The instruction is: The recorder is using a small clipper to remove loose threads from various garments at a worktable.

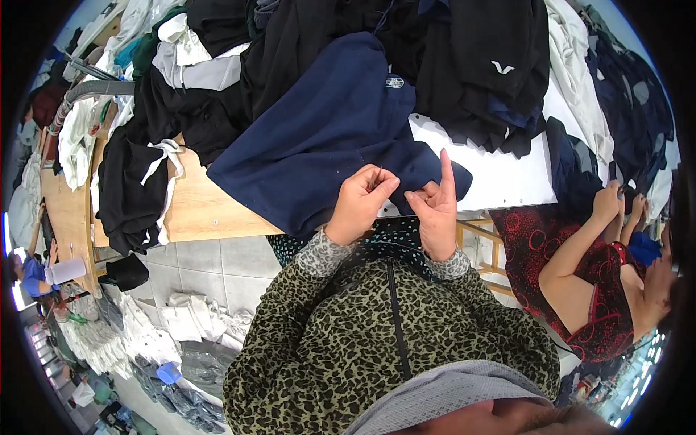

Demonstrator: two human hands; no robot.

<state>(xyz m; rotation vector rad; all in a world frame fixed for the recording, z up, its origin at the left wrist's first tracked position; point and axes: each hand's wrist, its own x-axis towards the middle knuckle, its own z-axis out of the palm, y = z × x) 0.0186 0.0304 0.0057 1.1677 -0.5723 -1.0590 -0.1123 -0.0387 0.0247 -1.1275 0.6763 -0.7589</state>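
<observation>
A navy blue garment [312,123] with a small badge near its far right lies across the table's front edge, in front of me. Above its near part, my left hand [360,203] is closed, thumb pressed to the curled fingers. Something small and dark shows at its fingertips, too little to name. My right hand [435,210] is beside it, index finger stretched up, thumb and other fingers drawn together in a pinch close to the navy cloth. What that pinch holds, if anything, cannot be made out.
Black garments [500,65] are heaped along the far side of the wooden table [199,206]; a white board [507,177] lies at right. A co-worker in a red and black dress [544,268] handles dark clothing at my right. White garments [196,319] lie on the left floor.
</observation>
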